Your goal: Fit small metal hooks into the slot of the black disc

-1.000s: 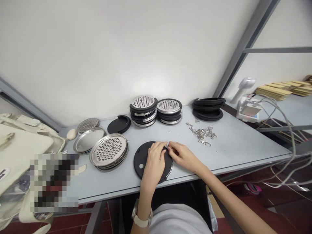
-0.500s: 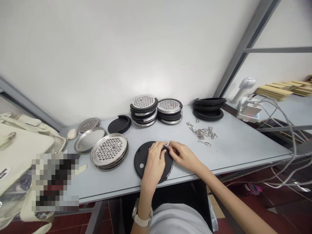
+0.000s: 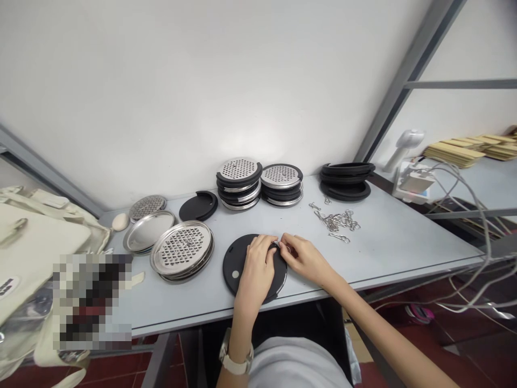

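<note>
Pale counter point(image 3: 388, 231), white wall point(image 3: 202, 81) behind. Black disc point(image 3: 233, 258) at front edge, round, flat, pale dot; middle hidden under left hand point(image 3: 257, 267), laid flattish, grip unclear. Right hand point(image 3: 301, 256) pinches metal bit point(image 3: 277, 243) at rim, mostly covered. Graters point(image 3: 181, 249) left, clips point(image 3: 338, 221) right; bag point(image 3: 40, 226) cut off.

Remotely, I log on the tabletop point(image 3: 388, 242): one disc point(image 3: 234, 258) near the front edge, two plate stacks point(image 3: 239, 186) behind, along the back edge. Clips point(image 3: 335, 221) lie right; further plates point(image 3: 181, 249), left.
</note>
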The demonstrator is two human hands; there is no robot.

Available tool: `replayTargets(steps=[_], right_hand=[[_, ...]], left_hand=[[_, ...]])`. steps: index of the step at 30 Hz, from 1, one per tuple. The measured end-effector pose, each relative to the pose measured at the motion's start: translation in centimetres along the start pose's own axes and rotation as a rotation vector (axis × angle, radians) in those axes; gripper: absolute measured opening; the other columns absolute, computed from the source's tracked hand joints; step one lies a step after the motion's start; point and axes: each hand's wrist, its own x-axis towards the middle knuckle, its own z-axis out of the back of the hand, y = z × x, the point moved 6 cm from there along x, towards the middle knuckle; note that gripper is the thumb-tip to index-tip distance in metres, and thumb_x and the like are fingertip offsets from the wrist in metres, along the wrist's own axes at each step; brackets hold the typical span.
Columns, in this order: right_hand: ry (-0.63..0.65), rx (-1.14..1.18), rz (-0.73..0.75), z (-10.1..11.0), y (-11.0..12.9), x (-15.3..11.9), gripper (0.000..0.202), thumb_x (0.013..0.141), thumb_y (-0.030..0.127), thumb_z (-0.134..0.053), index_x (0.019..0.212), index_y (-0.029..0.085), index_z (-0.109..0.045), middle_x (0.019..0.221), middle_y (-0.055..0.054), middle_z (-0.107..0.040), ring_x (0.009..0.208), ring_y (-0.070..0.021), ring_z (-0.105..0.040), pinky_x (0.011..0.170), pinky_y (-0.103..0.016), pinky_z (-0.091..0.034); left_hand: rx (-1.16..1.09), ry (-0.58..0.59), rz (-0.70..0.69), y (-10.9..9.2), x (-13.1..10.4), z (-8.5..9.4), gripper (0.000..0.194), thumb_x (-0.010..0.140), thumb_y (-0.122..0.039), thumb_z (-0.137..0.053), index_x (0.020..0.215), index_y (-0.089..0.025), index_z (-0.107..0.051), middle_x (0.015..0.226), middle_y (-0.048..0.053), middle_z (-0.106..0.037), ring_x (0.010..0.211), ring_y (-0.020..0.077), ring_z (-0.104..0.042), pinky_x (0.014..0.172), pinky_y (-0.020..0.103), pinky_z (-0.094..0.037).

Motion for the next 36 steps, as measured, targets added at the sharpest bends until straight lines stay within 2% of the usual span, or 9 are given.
replayTargets(steps=[9,23,36], right_hand=[[-0.021,-0.013,0.004,-0.05,-0.08,-0.02,0.020,0.091,0.025,-0.039,0.071,0.022,-0.040,0.059,0.003,-0.045,0.057,-0.0136,-0.044,0.056,-0.024,-0.034],[0.018,0.070,-0.005,0.06,-0.06,0.07,0.019,0.090,0.023,-0.039,0.071,0.021,-0.040,0.060,0.003,-0.046,0.055,-0.0121,-0.042,0.056,-0.023,-0.035],[0.044,0.051,0.009,0.08,0.06,0.00,0.013,0.087,0.021,-0.043,0.074,0.021,-0.042,0.062,0.004,-0.047,0.059,-0.0126,-0.043,0.058,-0.023,-0.035]], left_hand=[[0.009,-0.004,-0.014,-0.21,0.00,0.12,0.026,0.088,-0.005,-0.042,0.100,-0.022,-0.058,0.101,0.004,-0.062,0.097,0.0189,-0.055,0.089,0.035,-0.042],[0.003,0.015,0.001,-0.32,-0.02,0.06,0.028,0.088,-0.006,-0.041,0.101,-0.023,-0.059,0.101,0.003,-0.061,0.098,0.0196,-0.054,0.090,0.036,-0.042],[0.012,0.013,0.002,-0.50,-0.01,0.17,0.028,0.087,-0.005,-0.041,0.099,-0.023,-0.058,0.099,0.003,-0.061,0.097,0.0193,-0.054,0.089,0.035,-0.042]])
